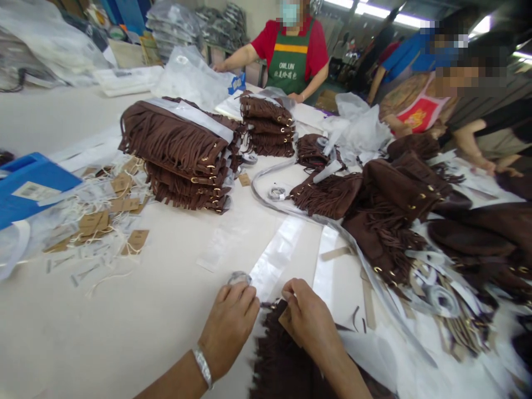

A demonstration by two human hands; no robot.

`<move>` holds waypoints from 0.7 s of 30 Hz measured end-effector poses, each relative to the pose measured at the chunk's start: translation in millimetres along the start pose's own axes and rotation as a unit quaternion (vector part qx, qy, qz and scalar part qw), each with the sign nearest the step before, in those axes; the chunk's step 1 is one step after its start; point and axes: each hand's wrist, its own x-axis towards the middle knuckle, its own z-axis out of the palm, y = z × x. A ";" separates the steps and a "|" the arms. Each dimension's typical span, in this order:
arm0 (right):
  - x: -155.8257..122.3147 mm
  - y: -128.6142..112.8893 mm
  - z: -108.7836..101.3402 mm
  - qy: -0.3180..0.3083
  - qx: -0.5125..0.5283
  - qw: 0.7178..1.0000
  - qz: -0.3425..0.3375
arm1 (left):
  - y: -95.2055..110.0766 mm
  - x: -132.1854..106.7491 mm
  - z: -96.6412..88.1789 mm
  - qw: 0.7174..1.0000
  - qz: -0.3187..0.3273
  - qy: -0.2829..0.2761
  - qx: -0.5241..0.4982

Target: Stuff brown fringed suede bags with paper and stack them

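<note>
**Both hands on a fringed bag at the bottom edge**

At left lie paper tags [93,221]. At lower centre, the left hand [228,324] rests curled on the brown fringed bag [282,360]; the right hand [310,318] pinches a small tag [286,320]. Loose bags [399,216] sprawl right.

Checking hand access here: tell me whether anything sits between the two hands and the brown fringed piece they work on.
Nothing visible does. The left hand and right hand both rest directly on the top edge of the brown fringed piece; the clear plastic strip lies beyond them.
</note>
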 end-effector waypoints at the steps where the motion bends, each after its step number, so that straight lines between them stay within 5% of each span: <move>1: 0.7 0.2 0.0 -0.005 0.002 1.000 -0.001 | -0.7 -0.4 0.8 1.000 0.005 0.011 -0.006; 8: 4.7 -0.4 -5.1 -0.033 0.010 0.999 0.009 | -3.8 1.8 5.8 0.996 0.023 0.084 -0.030; 21: 12.2 -1.1 -3.3 -0.064 -0.019 0.998 0.006 | -5.8 4.3 6.6 0.995 0.018 0.083 -0.050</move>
